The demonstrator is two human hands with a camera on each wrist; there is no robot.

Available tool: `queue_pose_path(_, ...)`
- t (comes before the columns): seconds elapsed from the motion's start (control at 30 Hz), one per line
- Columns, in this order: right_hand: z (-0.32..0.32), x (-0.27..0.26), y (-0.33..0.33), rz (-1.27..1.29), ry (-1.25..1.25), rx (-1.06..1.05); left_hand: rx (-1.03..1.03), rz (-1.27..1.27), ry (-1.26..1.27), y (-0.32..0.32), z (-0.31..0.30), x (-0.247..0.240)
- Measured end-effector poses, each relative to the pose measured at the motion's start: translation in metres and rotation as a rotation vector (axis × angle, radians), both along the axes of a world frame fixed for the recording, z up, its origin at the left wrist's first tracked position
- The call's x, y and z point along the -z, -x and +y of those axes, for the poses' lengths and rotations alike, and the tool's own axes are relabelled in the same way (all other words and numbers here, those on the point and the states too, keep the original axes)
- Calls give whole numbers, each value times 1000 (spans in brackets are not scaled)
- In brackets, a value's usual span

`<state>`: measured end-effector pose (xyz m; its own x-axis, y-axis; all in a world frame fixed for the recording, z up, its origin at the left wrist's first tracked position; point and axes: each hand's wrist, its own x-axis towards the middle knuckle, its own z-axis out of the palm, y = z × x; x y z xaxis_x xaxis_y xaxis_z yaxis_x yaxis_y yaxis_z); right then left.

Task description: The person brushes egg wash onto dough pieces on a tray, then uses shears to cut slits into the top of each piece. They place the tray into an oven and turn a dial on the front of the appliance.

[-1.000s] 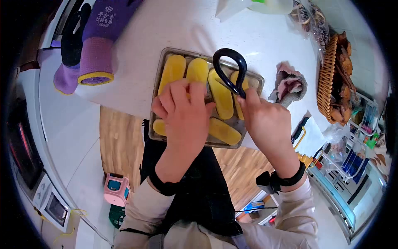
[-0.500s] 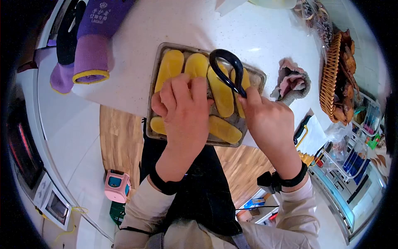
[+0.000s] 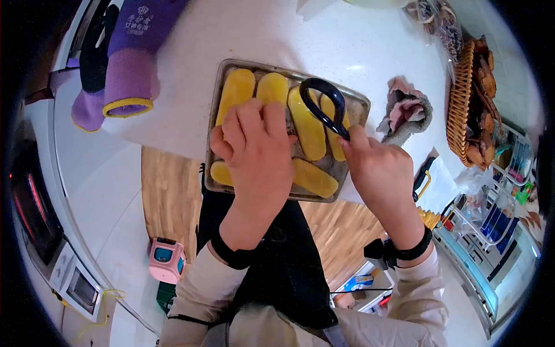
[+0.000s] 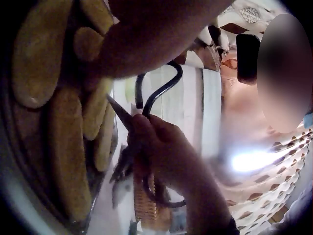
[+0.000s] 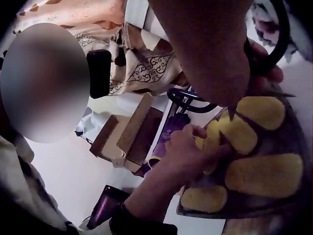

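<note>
Several long yellow dough pieces [image 3: 306, 124] lie on a dark metal baking tray [image 3: 359, 104]. My left hand [image 3: 260, 156] reaches over the tray's left half. In the right wrist view, its thumb and fingers pinch a yellow dough piece [image 5: 212, 138], much of it hidden by the hand. My right hand [image 3: 378, 168] grips a pair of scissors with black loop handles [image 3: 340, 95], above the tray's right side. Their metal blades [image 4: 120, 110] point toward the dough by my left hand. In the head view the right hand covers the blades.
A crumpled grey-pink cloth [image 3: 404, 110] lies right of the tray. Farther right stands a wicker basket [image 3: 459, 110] of brown baked goods. Purple gloves [image 3: 128, 81] are at the left of the white table [image 3: 185, 87]. A yellow-handled tool [image 3: 426, 182] lies at the table's right edge.
My right hand and the scissors have shifted slightly right, and the black handle loop has turned a little. My left hand stays at nearly the same place over the tray.
</note>
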<state>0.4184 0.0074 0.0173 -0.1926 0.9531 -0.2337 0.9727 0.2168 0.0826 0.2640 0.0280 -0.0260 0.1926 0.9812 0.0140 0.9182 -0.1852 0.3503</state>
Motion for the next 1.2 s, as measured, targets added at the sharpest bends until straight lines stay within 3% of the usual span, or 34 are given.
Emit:
queue_pose_path(0.4,-10,-21,-5,20,67,132,27,55,-11,-2,1,0)
queue_pose_path(0.73,-15,-4,-1,163,95,90,-7,66,-37,-1,1,3)
queue_pose_path(1.2,-15,3,-1,78,64,1,-3,67,-21,0,5,1)
